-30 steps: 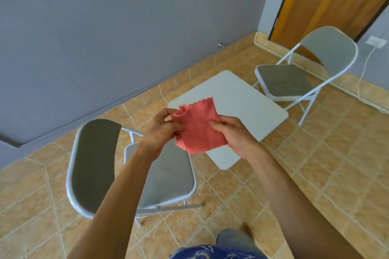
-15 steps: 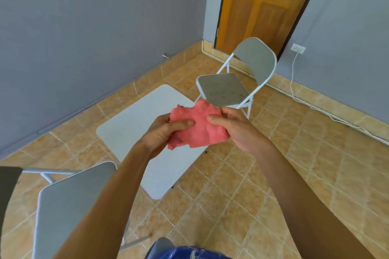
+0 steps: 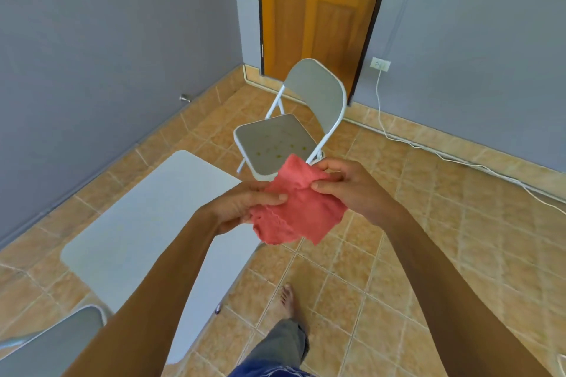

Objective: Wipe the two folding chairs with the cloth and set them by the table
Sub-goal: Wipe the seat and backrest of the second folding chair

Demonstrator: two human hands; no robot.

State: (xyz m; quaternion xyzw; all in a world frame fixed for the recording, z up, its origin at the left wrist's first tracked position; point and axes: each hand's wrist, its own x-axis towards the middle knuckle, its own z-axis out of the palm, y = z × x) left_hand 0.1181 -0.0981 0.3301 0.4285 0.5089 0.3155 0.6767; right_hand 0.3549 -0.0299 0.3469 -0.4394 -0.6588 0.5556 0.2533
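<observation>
A red cloth hangs crumpled in front of me, held by both hands at chest height. My left hand pinches its left edge and my right hand pinches its upper right part. Beyond the cloth stands an unfolded grey folding chair with a white frame; yellowish spots dot its seat. A second grey folding chair shows only partly at the lower left corner. The low white table lies between the two chairs, to my left.
An orange wooden door stands behind the far chair. A white cable runs from a wall socket along the tiled floor at the right. Grey walls close the corner. My bare foot is on the tiles below the cloth.
The view has swung right and moved toward the far chair, which now stands centred and closer. The near chair has slid to the lower left corner. Both hands keep hold of the cloth.
</observation>
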